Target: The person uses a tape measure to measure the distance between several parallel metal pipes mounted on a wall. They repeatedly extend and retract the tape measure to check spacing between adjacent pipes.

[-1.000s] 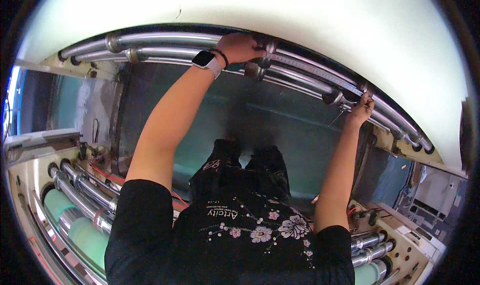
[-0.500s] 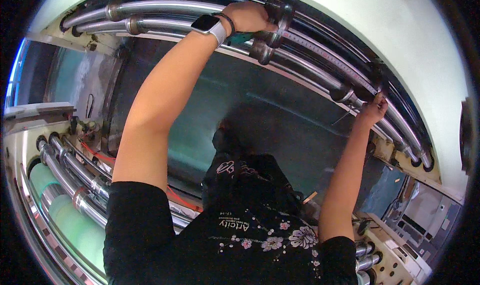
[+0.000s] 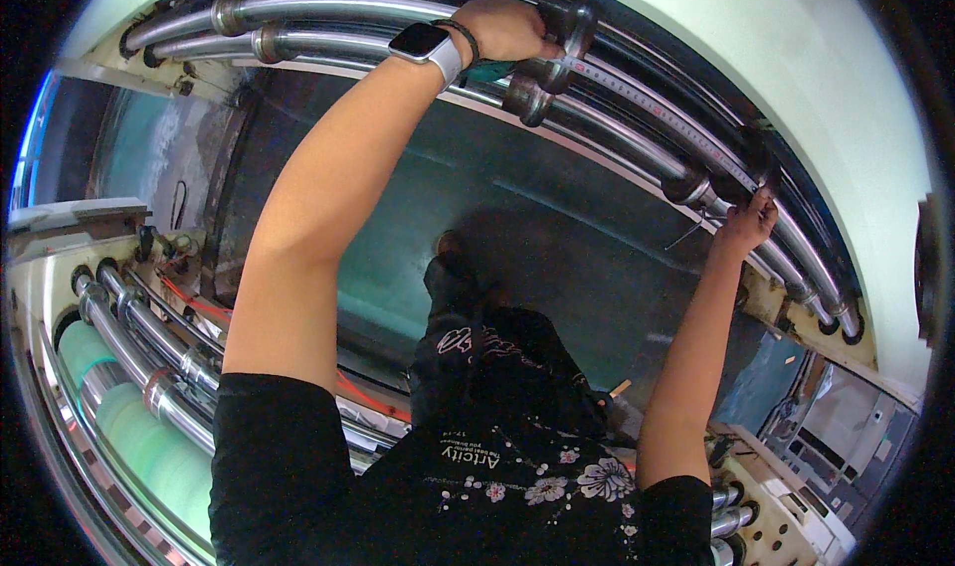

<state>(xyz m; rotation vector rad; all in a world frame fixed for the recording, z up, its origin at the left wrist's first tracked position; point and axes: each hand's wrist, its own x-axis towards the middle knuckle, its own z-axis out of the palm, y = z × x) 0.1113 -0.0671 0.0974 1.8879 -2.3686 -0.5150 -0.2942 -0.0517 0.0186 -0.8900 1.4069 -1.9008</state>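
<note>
- The step in hand looks to be a measurement along a machine's bars: a measuring tape (image 3: pixel 657 111) is stretched between the person's two hands, beside the upper metal bar (image 3: pixel 338 7).
- The left hand (image 3: pixel 502 29) is curled over one end of the tape, grasping it with a fingertip just beside a dark ring-shaped collar (image 3: pixel 581 31).
- A teal patch (image 3: pixel 489 71) shows under that palm; it may be the tape's case, but the hand hides too much of it to be sure.
- The right hand (image 3: pixel 746 224) pinches the far end of the tape between thumb and fingers, near a second dark collar (image 3: pixel 758 158).
- Between the hands the tape runs nearly straight, sloping down to the person's right, its marked face turned up toward the head.
- Below it lies the lower metal bar (image 3: pixel 617 133), with a collar of its own (image 3: pixel 527 100); a thin rod (image 3: pixel 682 234) sticks out near the right hand.
- The next move seems to call for steadiness: both pinches firm, the tape taut and parallel to the bar, each end lined up squarely with its collar, so that the scale can be read.
</note>
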